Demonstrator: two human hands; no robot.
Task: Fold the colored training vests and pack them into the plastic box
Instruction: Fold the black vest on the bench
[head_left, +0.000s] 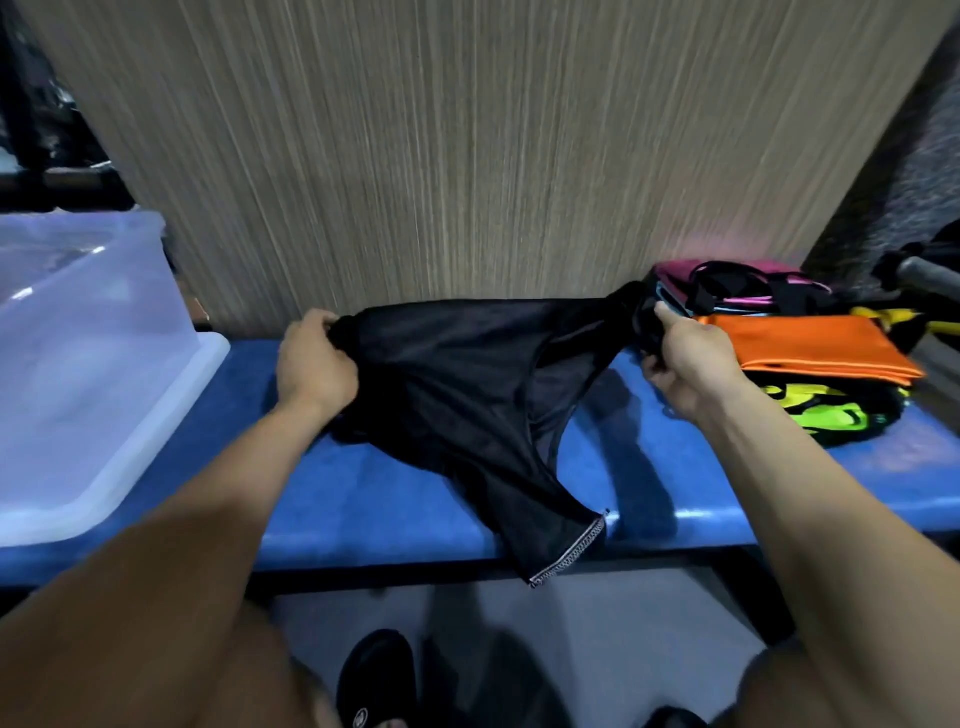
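Black vest stretched between both hands over blue bench; left hand clutches one end, right hand pinches the other; plastic box left of left hand; vest pile just right of right hand.

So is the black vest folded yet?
Not yet: the black vest is stretched between left hand and right hand, its hem hanging over the bench edge.
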